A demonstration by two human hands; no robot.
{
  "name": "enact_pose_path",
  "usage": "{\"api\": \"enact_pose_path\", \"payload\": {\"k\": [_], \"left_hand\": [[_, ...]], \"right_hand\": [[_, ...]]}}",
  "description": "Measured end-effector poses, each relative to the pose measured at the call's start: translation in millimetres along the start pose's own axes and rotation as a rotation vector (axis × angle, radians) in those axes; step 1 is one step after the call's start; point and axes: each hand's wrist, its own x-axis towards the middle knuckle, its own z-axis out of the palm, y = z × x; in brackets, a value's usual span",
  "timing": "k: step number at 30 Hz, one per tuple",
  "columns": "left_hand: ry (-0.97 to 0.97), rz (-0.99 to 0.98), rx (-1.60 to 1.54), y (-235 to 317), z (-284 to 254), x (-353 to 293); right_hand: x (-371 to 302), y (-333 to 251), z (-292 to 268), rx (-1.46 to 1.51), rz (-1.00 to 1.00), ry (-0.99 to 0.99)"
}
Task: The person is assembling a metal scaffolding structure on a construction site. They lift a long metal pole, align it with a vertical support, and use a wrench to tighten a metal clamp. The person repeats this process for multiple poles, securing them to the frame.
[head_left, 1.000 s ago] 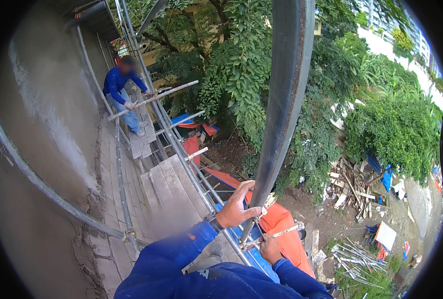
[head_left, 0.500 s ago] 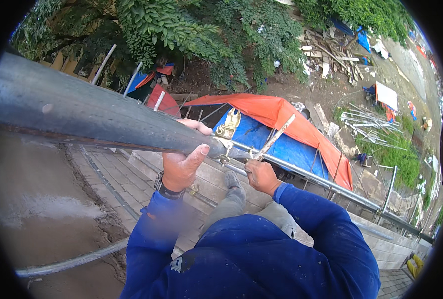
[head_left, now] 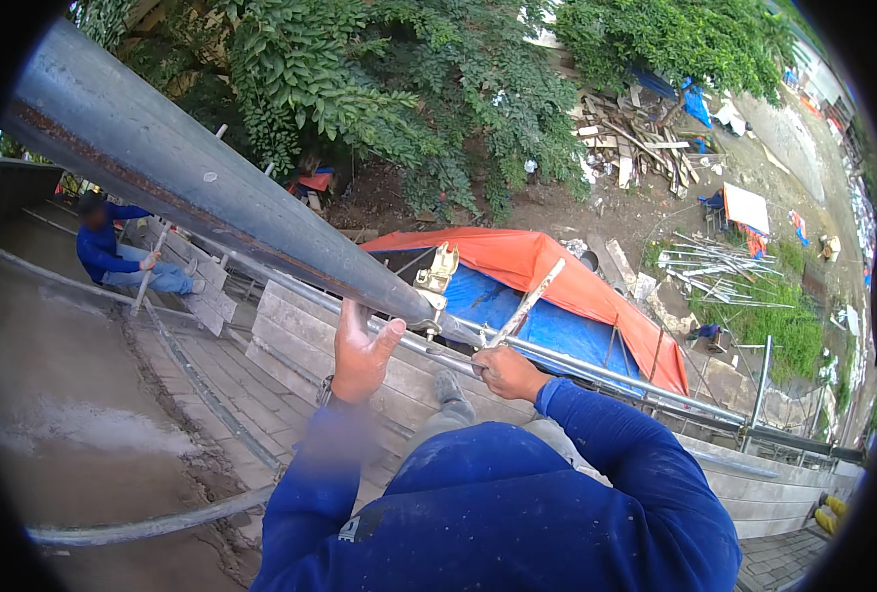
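Head view, looking down from the scaffold; I watched both hands remotely. A thick dark metal pole (head_left: pixel 212 187) slanted from upper left down to near the centre, its lower end beside a gold-coloured clamp (head_left: pixel 440 271). The clamp's upper piece stood up on the far side of the pole.

Left hand (head_left: pixel 363 353): just below the pole's lower end, palm open, thumb raised and apart. Its fingers reached up to the pole's near underside; I could not tell how firmly they pressed, as some tips were hidden.

Right hand (head_left: pixel 510 375): fingers curled closed around a thin metal bar (head_left: pixel 455 356) that ran left toward the clamp. Whether the bar met the clamp's bolt, I could not make out. A pale, crusted tube (head_left: pixel 529 299) slanted up and away just beyond that hand. A scaffold rail (head_left: pixel 596 362) passed behind it to the right.

Below the rail I noted 1 orange tarp (head_left: pixel 493 252) and 1 blue tarp (head_left: pixel 567 331). Grey planks (head_left: pixel 295 335) lay left of the left hand. Farther left, 1 co-worker (head_left: pixel 103 247) in a blue top sat with a hand at a pale pipe (head_left: pixel 149 268). Upper right, on the ground: a heap of scrap wood (head_left: pixel 646 143).
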Motion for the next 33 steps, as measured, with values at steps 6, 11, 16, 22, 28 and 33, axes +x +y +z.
{"api": "enact_pose_path", "payload": {"k": [6,11,16,22,28,33], "left_hand": [[-0.013,-0.122,0.326,-44,0,-54],[0.057,-0.144,0.334,-62,11,-57],[0.081,-0.127,0.328,-76,13,-49],[0.068,-0.162,0.268,-96,13,-45],[0.037,-0.161,0.178,-116,9,-52],[-0.013,-0.02,0.151,-153,-11,-46]], "right_hand": [[-10,-13,-23,-0.048,0.072,-0.003],[-5,-44,-54,-0.117,0.205,-0.033],[-2,-51,-54,-0.075,0.247,-0.069],[2,-42,-55,0.039,0.185,-0.064],[-8,14,-5,0.019,-0.127,0.229],[-9,-15,-30,0.027,0.089,0.113]]}}
